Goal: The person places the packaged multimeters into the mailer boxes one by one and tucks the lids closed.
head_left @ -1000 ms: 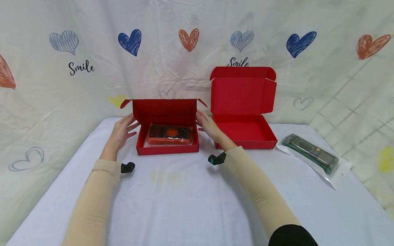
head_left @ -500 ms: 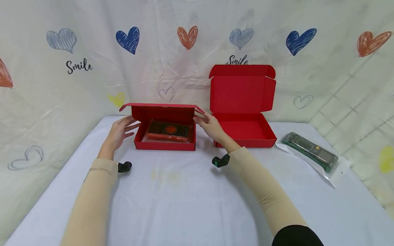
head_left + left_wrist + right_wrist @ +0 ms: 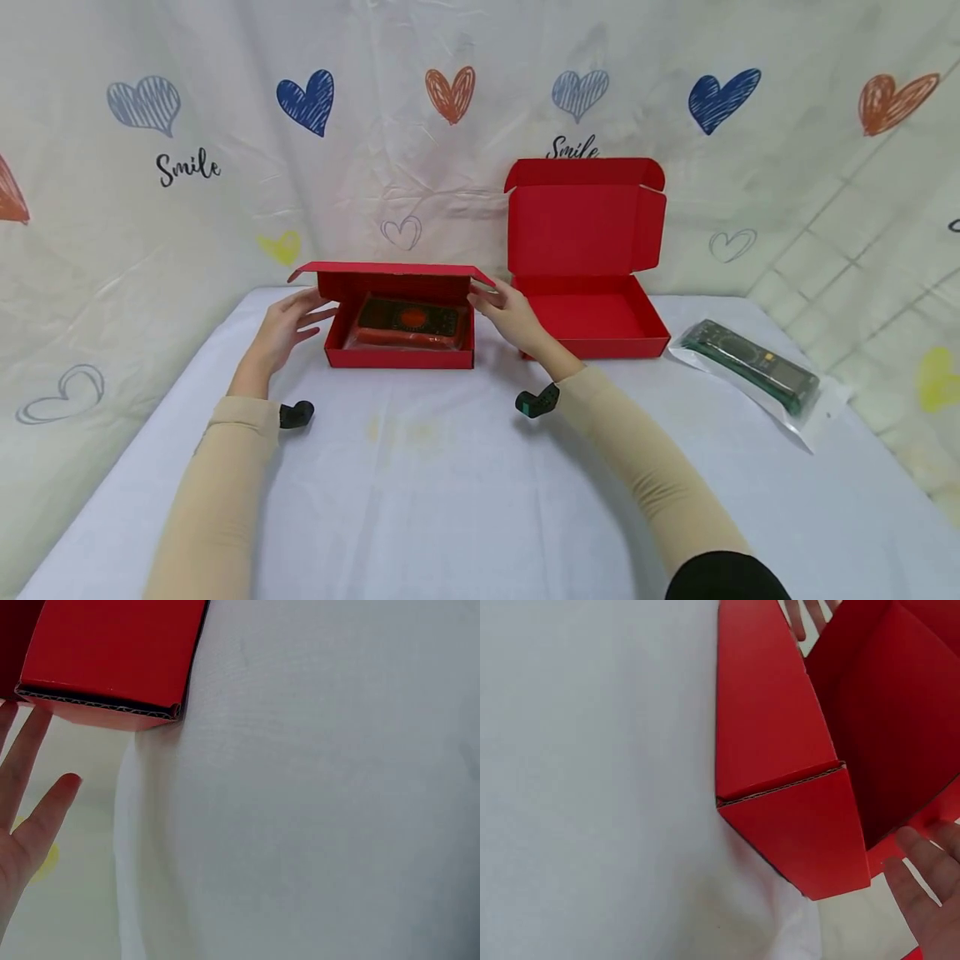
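In the head view, a red cardboard box [image 3: 399, 359] has its lid [image 3: 390, 269] tipped forward, partly over the interior. Inside lies a multimeter [image 3: 408, 321] with a black face, orange dial and orange casing, wrapped in clear plastic. My left hand [image 3: 279, 333] is at the box's left side, with its fingers spread under the lid's left flap. On the opposite side, my right hand [image 3: 516, 321] has its fingers extended at the lid's right flap. The right wrist view shows the box's corner [image 3: 795, 832] beside the straight fingers [image 3: 922, 855]. Neither hand curls round anything.
A second red box [image 3: 592, 339] stands with its lid upright, just right of my right hand. Farther right lies a green-cased multimeter [image 3: 750, 364] in a plastic bag. White cloth [image 3: 420, 500] covers the table, and a heart-patterned curtain [image 3: 390, 150] hangs behind.
The left box's lid has swung forward and down from nearly upright, shading the multimeter. My right hand has followed its flap; my left hand stays beside the box, shifted slightly left.
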{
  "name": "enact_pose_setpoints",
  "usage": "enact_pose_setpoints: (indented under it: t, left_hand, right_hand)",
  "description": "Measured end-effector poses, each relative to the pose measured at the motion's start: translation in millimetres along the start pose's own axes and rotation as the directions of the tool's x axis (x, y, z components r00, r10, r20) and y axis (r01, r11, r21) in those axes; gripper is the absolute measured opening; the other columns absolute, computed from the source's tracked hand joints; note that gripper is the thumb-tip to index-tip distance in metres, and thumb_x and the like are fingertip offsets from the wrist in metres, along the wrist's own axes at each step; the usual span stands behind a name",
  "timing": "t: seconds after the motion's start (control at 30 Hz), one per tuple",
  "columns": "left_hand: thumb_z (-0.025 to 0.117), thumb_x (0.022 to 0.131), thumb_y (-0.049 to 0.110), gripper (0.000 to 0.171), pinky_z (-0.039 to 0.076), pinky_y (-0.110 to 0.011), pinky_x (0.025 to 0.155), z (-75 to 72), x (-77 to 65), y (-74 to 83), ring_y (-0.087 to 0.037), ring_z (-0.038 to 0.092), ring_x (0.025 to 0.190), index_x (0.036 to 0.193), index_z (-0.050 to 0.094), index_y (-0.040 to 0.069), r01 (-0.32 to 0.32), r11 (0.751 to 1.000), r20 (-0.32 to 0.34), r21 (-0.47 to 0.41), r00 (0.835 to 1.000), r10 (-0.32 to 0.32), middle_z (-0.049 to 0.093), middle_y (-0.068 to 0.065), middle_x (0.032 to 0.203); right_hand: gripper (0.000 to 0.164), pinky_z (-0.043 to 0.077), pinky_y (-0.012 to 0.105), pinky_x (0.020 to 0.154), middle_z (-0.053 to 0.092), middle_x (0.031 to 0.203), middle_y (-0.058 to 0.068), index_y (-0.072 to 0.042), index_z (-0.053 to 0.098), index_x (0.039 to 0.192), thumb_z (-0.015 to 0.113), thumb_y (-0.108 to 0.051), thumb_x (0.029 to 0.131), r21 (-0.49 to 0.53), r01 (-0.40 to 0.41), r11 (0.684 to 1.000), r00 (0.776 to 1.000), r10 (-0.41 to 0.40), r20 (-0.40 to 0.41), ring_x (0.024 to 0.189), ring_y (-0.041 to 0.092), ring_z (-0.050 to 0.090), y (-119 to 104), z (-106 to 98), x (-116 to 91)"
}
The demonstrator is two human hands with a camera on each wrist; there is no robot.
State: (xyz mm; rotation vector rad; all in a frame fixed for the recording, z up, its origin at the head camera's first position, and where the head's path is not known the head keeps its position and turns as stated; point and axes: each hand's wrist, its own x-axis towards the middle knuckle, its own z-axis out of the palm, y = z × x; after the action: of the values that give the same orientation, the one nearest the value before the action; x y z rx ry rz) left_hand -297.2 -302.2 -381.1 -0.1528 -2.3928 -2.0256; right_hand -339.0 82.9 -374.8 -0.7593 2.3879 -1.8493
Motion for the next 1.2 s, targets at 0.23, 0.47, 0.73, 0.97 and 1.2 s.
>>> enact_pose_setpoints:
  t: [0.23,0.47,0.73,0.97,1.2]
  left_hand:
    - [0.04,0.111,0.036,0.06,0.031,-0.06,0.116,-5.9,-3.1,-1.2,-0.04,0.041,0.143,0.162,0.028,0.007,0.007,1.0,0.047,0.009,0.999,-0.007,0.044,-0.016,0.157]
    - [0.039,0.112,0.029,0.057,0.03,-0.06,0.116,-8.9,-5.9,-9.2,-0.038,0.041,0.144,0.162,0.026,0.006,0.009,1.0,0.061,0.005,0.998,-0.01,0.04,-0.019,0.159]
    - [0.044,0.11,0.018,0.054,0.033,-0.057,0.116,-18.1,-7.5,-4.8,-0.009,0.059,0.126,0.161,0.031,0.008,-0.023,1.0,0.15,-0.016,0.988,0.025,0.063,0.02,0.124]
    - [0.047,0.107,0.012,0.077,0.025,-0.06,0.118,-23.1,-12.1,7.9,-0.026,0.042,0.144,0.166,-0.002,0.014,0.062,0.998,0.264,-0.029,0.963,-0.052,0.028,-0.015,0.165]
    - [0.049,0.105,0.019,0.082,0.016,-0.069,0.117,-21.5,-14.9,19.9,-0.049,0.016,0.151,0.166,-0.006,0.021,0.085,0.995,0.336,-0.048,0.94,-0.064,0.009,-0.024,0.168]
  right_hand:
    - [0.054,0.046,0.044,0.107,0.05,0.153,0.01,-0.01,0.043,0.155,0.061,-0.013,0.104,0.024,-0.033,0.999,0.999,0.032,0.029,0.14,0.023,0.05,2,2,-2]
    - [0.059,0.047,0.045,0.106,0.051,0.152,0.014,-0.008,0.037,0.158,0.061,-0.007,0.103,-0.005,-0.055,0.998,0.997,0.055,0.062,0.137,0.028,0.052,-1,2,-6]
    - [0.062,0.047,0.046,0.106,0.048,0.153,0.014,-0.01,0.035,0.159,0.061,-0.006,0.103,-0.036,-0.034,0.999,0.993,0.038,0.112,0.133,0.033,0.056,0,-4,-6]
    - [0.082,0.045,0.047,0.108,0.028,0.165,0.01,-0.02,0.022,0.165,0.067,-0.003,0.098,0.017,-0.097,0.995,0.961,0.089,0.262,0.143,0.036,0.044,-4,-15,-7]
    - [0.087,0.035,0.053,0.116,0.02,0.169,0.006,-0.029,0.01,0.166,0.063,-0.014,0.099,0.036,-0.15,0.988,0.91,0.124,0.397,0.151,0.031,0.031,-11,-27,-12]
